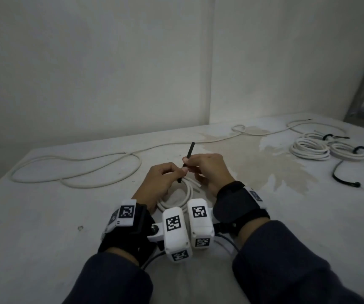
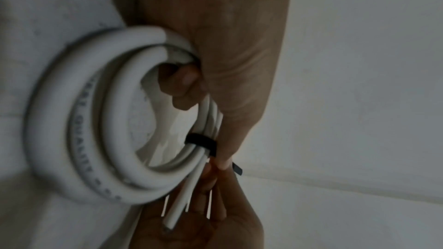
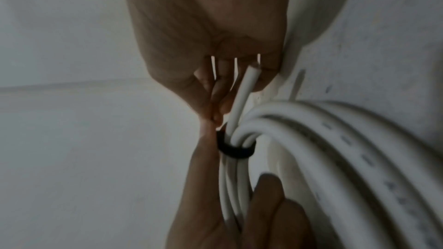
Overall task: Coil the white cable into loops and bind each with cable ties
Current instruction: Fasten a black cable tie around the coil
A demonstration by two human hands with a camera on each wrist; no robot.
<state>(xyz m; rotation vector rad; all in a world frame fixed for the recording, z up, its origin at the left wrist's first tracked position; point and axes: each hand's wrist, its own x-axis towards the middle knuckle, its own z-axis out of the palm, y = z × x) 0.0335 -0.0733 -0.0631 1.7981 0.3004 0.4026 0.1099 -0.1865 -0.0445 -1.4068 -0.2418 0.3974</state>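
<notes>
A small coil of white cable (image 1: 188, 190) lies between my hands near the table's front. My left hand (image 1: 163, 176) grips one side of the coil (image 2: 79, 120), fingers curled through it and thumb pressed beside the tie. A black cable tie (image 1: 187, 156) is looped round the bundled strands (image 2: 200, 140) (image 3: 236, 150), its long tail pointing up and away. My right hand (image 1: 209, 167) pinches that tail just above the loop (image 3: 215, 116). A cut cable end (image 3: 249, 75) sticks out towards the right palm.
A long loose white cable (image 1: 78, 170) snakes across the table (image 1: 45, 216) to the left and back. Two bound coils (image 1: 310, 148) (image 1: 348, 152) with black ties lie at the far right. A spare black tie (image 1: 341, 176) rests nearer. Walls close the back.
</notes>
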